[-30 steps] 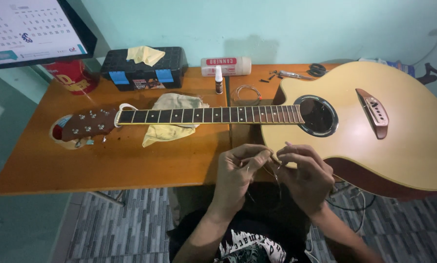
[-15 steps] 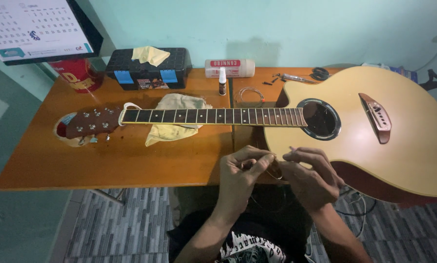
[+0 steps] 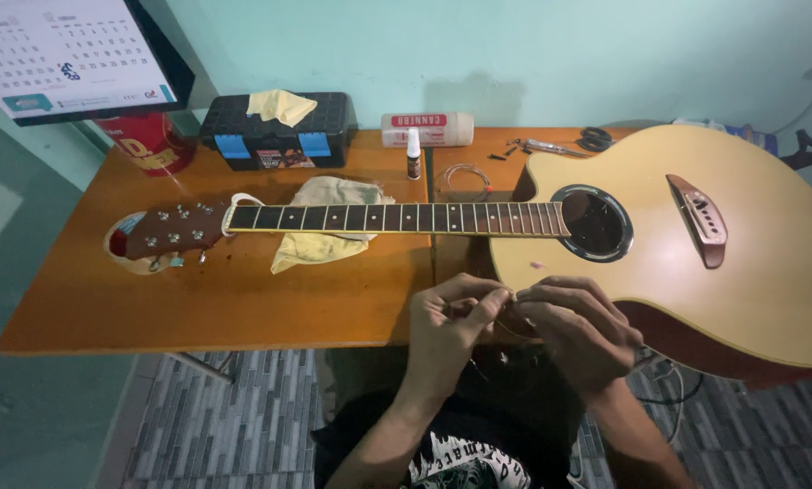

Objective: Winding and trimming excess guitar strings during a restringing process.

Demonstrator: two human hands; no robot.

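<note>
Guitar flat on table, hands pinching a small part

Guitar [image 3: 678, 263] lies face up across the orange table [image 3: 152, 299], neck on a yellow cloth [image 3: 320, 249]. Toolbox [image 3: 275, 131] stands at the back edge. Left hand [image 3: 447, 326] and right hand [image 3: 573, 326] meet below the neck, fingertips pinched on something small and pale [image 3: 512, 293]; too small to identify.

**Containers and a calendar along the table's back edge**

A white wall calendar [image 3: 66, 54] with a dark frame hangs at the upper left. Below it stands a red round tin [image 3: 148, 143] with pale lettering. Just beside the tin sits a black toolbox [image 3: 279, 136] with blue latches and a small label. A white tube [image 3: 427, 129] with a red label lies further right, a small white-capped dropper bottle [image 3: 413, 155] upright before it.
</note>
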